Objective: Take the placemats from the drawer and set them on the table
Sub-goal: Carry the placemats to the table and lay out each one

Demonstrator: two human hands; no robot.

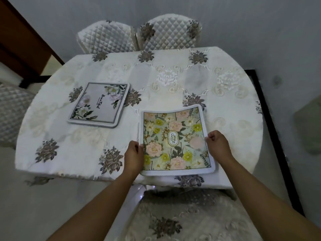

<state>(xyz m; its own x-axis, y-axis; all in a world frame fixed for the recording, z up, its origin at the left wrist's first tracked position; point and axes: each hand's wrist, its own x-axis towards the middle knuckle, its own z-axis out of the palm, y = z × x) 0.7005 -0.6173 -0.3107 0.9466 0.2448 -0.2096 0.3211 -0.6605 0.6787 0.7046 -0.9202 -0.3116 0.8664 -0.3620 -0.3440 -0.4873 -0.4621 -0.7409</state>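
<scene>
Head view: left hand (133, 154) and right hand (218, 143) each pinch a side edge of the green floral placemat (175, 141), lower centre of frame, on the table (225, 94). Its far edge appears curled upward. A grey floral placemat (99, 104) lies flat, centre left. Risk: the near edge sits at the table's front edge; uneven release could leave it overhanging or skewed.

Fingertips of the left grip (133, 153) and right grip (218, 141) are hidden under the side edges of the green floral placemat (175, 141). Both forearms (97, 206) and the near chair (173, 220) run off the bottom edge. The small line under the script on the grey placemat (99, 104) is unreadable; a pale shape (309, 126) at right is blurred.
</scene>
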